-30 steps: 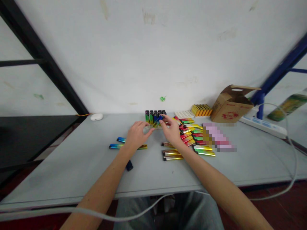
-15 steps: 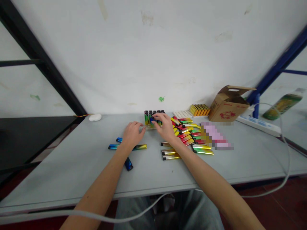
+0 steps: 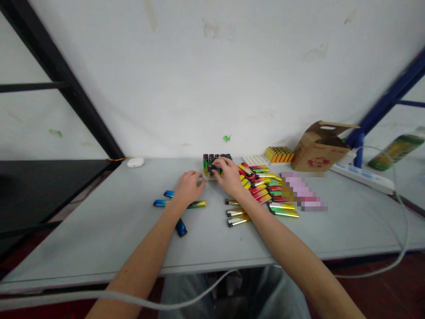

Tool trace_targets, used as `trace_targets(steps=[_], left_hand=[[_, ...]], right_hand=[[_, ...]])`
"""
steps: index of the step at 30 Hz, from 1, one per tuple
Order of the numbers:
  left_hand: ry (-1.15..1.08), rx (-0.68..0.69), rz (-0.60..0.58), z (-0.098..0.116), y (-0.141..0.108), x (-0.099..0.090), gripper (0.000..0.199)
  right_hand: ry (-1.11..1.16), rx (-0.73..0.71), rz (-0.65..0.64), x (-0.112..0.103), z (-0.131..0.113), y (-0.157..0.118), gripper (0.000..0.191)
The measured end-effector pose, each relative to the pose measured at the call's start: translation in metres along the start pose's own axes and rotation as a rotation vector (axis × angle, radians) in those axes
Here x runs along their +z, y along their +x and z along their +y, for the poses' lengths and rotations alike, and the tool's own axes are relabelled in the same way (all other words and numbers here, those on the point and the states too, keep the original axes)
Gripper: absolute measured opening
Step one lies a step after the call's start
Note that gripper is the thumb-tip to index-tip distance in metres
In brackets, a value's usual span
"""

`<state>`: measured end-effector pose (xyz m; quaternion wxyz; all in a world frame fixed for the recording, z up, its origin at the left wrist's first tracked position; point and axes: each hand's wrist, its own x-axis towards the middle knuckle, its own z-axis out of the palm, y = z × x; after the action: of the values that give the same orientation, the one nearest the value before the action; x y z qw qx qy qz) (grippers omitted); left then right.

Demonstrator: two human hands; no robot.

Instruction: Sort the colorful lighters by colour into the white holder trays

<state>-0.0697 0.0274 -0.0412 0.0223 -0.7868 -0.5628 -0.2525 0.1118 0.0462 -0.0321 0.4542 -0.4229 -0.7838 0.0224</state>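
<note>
Head view: right hand (image 3: 229, 177) obscures some upright lighters (image 3: 206, 165), two o'clock from the left hand (image 3: 190, 188); right grip cannot be determined. Left hand is released; forearm (image 3: 154, 241) partly covers a blue lighter (image 3: 181, 228) towards six o'clock.

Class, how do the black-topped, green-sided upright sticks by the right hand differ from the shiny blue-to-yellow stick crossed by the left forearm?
The black-topped, green-sided sticks stand upright; the shiny blue-to-yellow stick lies flat. The upright sticks are grouped in a pale tray; the flat one lies loose outside it. Both have dark ends.
</note>
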Motion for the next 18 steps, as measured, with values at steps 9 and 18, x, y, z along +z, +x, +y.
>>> trace_targets(steps=[9,18], left_hand=[[-0.012,0.007,0.007,-0.002,0.001,0.004,0.026],[-0.015,0.009,0.004,-0.002,0.001,0.004,0.027]], right_hand=[[-0.151,-0.071,0.044,-0.005,0.0,0.002,0.029],[-0.151,-0.061,0.027,-0.011,0.001,0.004,0.034]])
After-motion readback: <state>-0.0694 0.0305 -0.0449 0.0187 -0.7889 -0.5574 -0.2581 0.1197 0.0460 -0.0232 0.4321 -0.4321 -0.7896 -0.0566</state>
